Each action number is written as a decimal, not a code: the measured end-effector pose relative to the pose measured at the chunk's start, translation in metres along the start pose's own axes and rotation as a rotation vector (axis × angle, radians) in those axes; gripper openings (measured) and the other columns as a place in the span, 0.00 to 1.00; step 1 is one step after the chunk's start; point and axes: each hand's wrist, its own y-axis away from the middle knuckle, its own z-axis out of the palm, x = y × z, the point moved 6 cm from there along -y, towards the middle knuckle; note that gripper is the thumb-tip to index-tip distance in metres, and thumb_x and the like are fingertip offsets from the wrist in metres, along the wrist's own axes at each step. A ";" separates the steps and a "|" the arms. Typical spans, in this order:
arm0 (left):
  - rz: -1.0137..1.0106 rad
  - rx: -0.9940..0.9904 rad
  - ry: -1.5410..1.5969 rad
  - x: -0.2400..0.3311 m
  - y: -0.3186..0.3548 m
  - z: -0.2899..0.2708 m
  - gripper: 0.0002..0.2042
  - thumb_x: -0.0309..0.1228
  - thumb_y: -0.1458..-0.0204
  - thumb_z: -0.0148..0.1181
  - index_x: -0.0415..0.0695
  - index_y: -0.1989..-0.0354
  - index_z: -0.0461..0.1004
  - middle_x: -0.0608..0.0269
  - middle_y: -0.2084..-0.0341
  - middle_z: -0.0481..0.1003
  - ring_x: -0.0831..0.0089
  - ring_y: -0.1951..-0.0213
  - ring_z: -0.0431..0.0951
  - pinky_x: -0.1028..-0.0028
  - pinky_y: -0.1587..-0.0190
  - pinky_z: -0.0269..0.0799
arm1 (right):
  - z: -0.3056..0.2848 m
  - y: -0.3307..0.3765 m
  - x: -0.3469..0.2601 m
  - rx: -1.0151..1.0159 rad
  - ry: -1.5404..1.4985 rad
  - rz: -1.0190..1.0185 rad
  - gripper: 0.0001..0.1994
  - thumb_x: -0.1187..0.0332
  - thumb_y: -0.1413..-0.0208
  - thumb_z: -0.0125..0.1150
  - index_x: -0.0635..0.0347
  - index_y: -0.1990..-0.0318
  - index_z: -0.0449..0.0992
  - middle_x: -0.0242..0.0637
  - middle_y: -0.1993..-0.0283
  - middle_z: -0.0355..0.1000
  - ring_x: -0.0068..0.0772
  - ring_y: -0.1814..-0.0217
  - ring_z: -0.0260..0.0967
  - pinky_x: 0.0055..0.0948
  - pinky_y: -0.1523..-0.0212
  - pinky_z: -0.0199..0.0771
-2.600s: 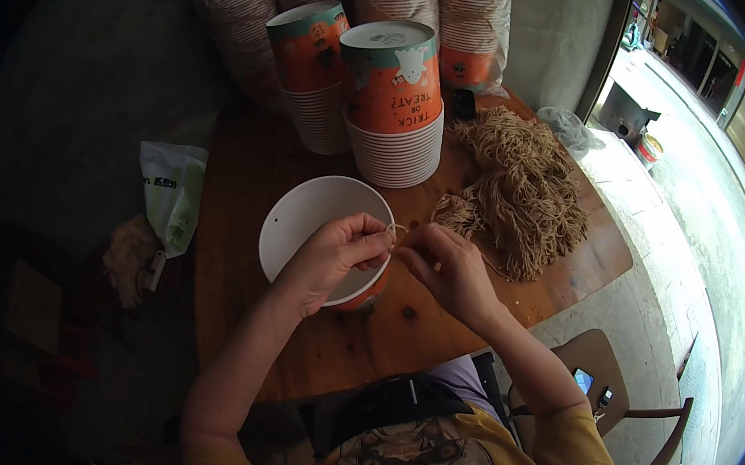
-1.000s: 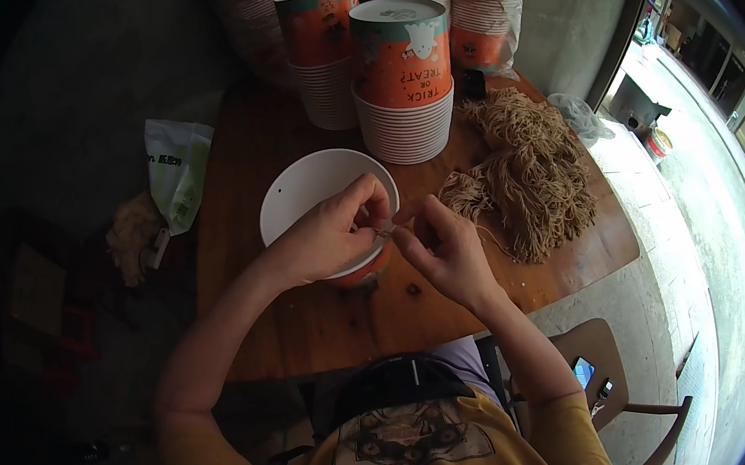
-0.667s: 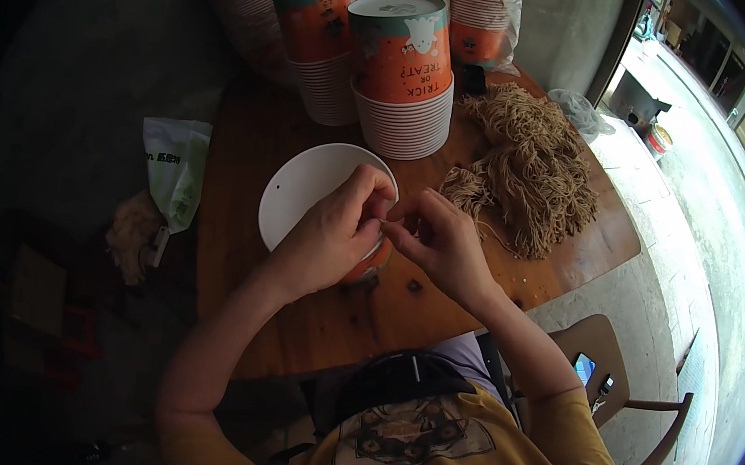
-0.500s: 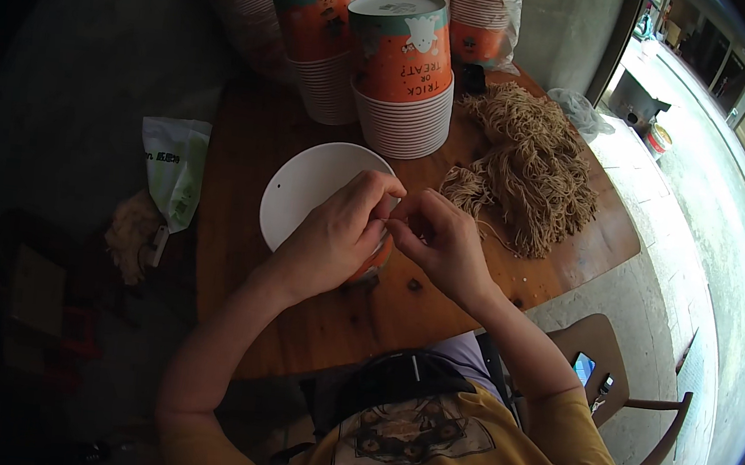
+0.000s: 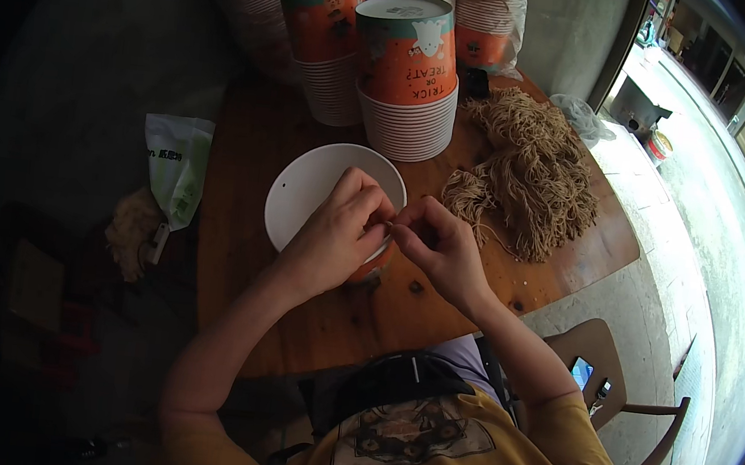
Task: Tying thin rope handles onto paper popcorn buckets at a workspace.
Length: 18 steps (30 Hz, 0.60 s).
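A white-lined paper bucket (image 5: 298, 191) with an orange outside stands open end up on the table in front of me. A small dark hole shows in its left wall. My left hand (image 5: 343, 230) reaches over the bucket, its thumb and fingers pinched at the right rim. Facing it just outside that rim, my right hand (image 5: 436, 243) pinches too, the fingertips of both hands almost touching. Between them is a tiny light piece, apparently the end of a thin cord; my fingers hide most of it. A heap of tan cords (image 5: 539, 181) lies to the right.
Two stacks of upside-down orange paper buckets, the nearer stack (image 5: 408, 79) and the farther stack (image 5: 323, 48), stand at the table's back. Bagged stacks (image 5: 487, 19) rise behind. A plastic bag (image 5: 177, 169) hangs left of the wooden table (image 5: 290, 341). A chair (image 5: 590, 343) holds a phone (image 5: 581, 372).
Both hands stay pinched at the rim, with only slight shifts of the fingers. The whole view has shifted a little, and the bucket sits slightly farther right in it.
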 end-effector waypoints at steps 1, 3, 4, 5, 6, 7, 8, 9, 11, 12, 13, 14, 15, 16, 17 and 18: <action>0.016 0.013 -0.020 0.000 0.000 -0.001 0.06 0.19 0.50 0.56 0.37 0.64 0.69 0.59 0.59 0.64 0.65 0.60 0.74 0.68 0.56 0.74 | 0.000 0.000 -0.002 -0.001 0.000 -0.001 0.04 0.71 0.44 0.57 0.62 0.66 0.71 0.28 0.77 0.70 0.13 0.82 0.63 0.18 0.84 0.61; 0.039 0.040 -0.099 0.007 0.001 -0.002 0.06 0.19 0.50 0.56 0.37 0.64 0.68 0.59 0.60 0.64 0.64 0.60 0.74 0.68 0.57 0.74 | -0.001 0.002 -0.002 -0.027 0.056 0.055 0.04 0.74 0.44 0.59 0.63 0.65 0.71 0.24 0.70 0.68 0.11 0.70 0.60 0.15 0.69 0.64; 0.062 0.067 -0.178 0.012 0.001 -0.002 0.06 0.19 0.51 0.57 0.37 0.65 0.68 0.59 0.60 0.64 0.63 0.60 0.74 0.67 0.58 0.74 | -0.001 0.002 -0.002 -0.026 0.057 0.055 0.04 0.74 0.44 0.59 0.63 0.65 0.71 0.24 0.70 0.68 0.11 0.70 0.60 0.15 0.69 0.64; 0.063 0.067 -0.178 0.015 0.002 -0.001 0.06 0.19 0.51 0.57 0.37 0.65 0.68 0.59 0.60 0.64 0.63 0.60 0.74 0.67 0.58 0.74 | -0.001 0.003 -0.002 -0.016 0.063 0.045 0.04 0.74 0.44 0.60 0.63 0.65 0.71 0.24 0.70 0.68 0.11 0.70 0.60 0.16 0.69 0.64; 0.086 0.098 -0.266 0.020 0.003 -0.002 0.06 0.19 0.52 0.57 0.38 0.66 0.68 0.59 0.62 0.66 0.62 0.61 0.74 0.66 0.60 0.74 | -0.002 0.003 -0.002 -0.005 0.069 0.034 0.04 0.75 0.45 0.60 0.63 0.65 0.71 0.24 0.70 0.68 0.11 0.70 0.60 0.16 0.69 0.64; 0.109 0.129 -0.353 0.023 0.004 -0.002 0.06 0.19 0.52 0.57 0.38 0.67 0.67 0.59 0.64 0.67 0.61 0.61 0.74 0.65 0.62 0.73 | -0.002 0.003 -0.001 -0.003 0.069 0.034 0.04 0.75 0.45 0.60 0.63 0.65 0.71 0.24 0.70 0.68 0.11 0.70 0.60 0.16 0.69 0.64; 0.111 0.128 -0.352 0.023 0.003 -0.001 0.06 0.19 0.52 0.57 0.38 0.67 0.67 0.59 0.64 0.67 0.61 0.61 0.74 0.65 0.62 0.73 | -0.003 0.003 -0.001 0.002 0.082 0.017 0.04 0.75 0.45 0.60 0.63 0.65 0.71 0.25 0.70 0.68 0.11 0.70 0.60 0.16 0.69 0.64; 0.140 0.158 -0.364 0.023 0.004 -0.001 0.06 0.19 0.53 0.57 0.39 0.67 0.67 0.59 0.66 0.69 0.61 0.63 0.74 0.64 0.63 0.73 | -0.003 0.003 -0.002 0.003 0.093 -0.002 0.04 0.75 0.45 0.60 0.63 0.65 0.71 0.25 0.69 0.68 0.11 0.70 0.60 0.16 0.69 0.64; 0.168 0.187 -0.377 0.024 0.006 0.000 0.07 0.18 0.53 0.57 0.39 0.68 0.67 0.59 0.68 0.70 0.61 0.64 0.74 0.64 0.65 0.73 | -0.002 0.003 -0.003 0.006 0.096 -0.021 0.04 0.75 0.45 0.60 0.63 0.65 0.71 0.25 0.69 0.68 0.11 0.70 0.61 0.16 0.69 0.64; 0.072 0.181 -0.257 0.018 0.006 0.000 0.06 0.19 0.52 0.57 0.39 0.67 0.68 0.59 0.70 0.71 0.65 0.65 0.75 0.67 0.64 0.72 | -0.001 0.003 -0.003 0.010 0.100 -0.040 0.04 0.75 0.45 0.60 0.63 0.65 0.71 0.25 0.69 0.68 0.12 0.70 0.61 0.16 0.69 0.64; -0.024 0.174 -0.136 0.012 0.007 0.001 0.05 0.19 0.51 0.57 0.38 0.66 0.68 0.59 0.72 0.72 0.68 0.65 0.76 0.71 0.63 0.72 | -0.001 0.003 -0.003 0.010 0.099 -0.040 0.04 0.75 0.45 0.60 0.63 0.65 0.71 0.25 0.69 0.68 0.12 0.70 0.61 0.16 0.69 0.64; -0.024 0.173 -0.137 0.012 0.007 0.000 0.05 0.19 0.51 0.57 0.38 0.66 0.68 0.59 0.72 0.72 0.68 0.65 0.76 0.71 0.63 0.72 | -0.001 0.002 -0.003 0.012 0.114 -0.064 0.04 0.75 0.45 0.60 0.63 0.66 0.71 0.26 0.69 0.69 0.12 0.70 0.61 0.16 0.70 0.64; -0.065 0.171 -0.071 0.008 0.007 0.000 0.05 0.19 0.50 0.56 0.38 0.65 0.68 0.60 0.71 0.73 0.70 0.66 0.76 0.72 0.62 0.72 | -0.001 0.002 -0.004 0.015 0.130 -0.086 0.04 0.75 0.45 0.60 0.63 0.66 0.71 0.26 0.69 0.69 0.12 0.71 0.61 0.16 0.70 0.64; -0.106 0.169 -0.006 0.005 0.007 0.000 0.05 0.19 0.49 0.56 0.38 0.65 0.68 0.61 0.70 0.73 0.72 0.67 0.76 0.73 0.61 0.72 | -0.001 0.002 -0.005 0.017 0.130 -0.086 0.04 0.75 0.45 0.60 0.63 0.66 0.71 0.26 0.69 0.69 0.12 0.71 0.61 0.16 0.70 0.64; -0.106 0.167 -0.006 0.006 0.007 0.001 0.05 0.19 0.49 0.56 0.38 0.65 0.68 0.61 0.70 0.73 0.72 0.67 0.76 0.73 0.61 0.72 | -0.002 0.003 -0.006 0.017 0.133 -0.093 0.04 0.74 0.45 0.61 0.63 0.66 0.71 0.26 0.69 0.69 0.12 0.71 0.61 0.16 0.70 0.64; -0.150 0.166 0.095 0.003 0.008 0.001 0.05 0.19 0.49 0.56 0.38 0.66 0.68 0.61 0.70 0.73 0.73 0.67 0.76 0.73 0.63 0.72 | -0.001 0.003 -0.007 0.016 0.136 -0.101 0.04 0.74 0.45 0.61 0.63 0.66 0.71 0.26 0.70 0.69 0.12 0.71 0.61 0.16 0.71 0.64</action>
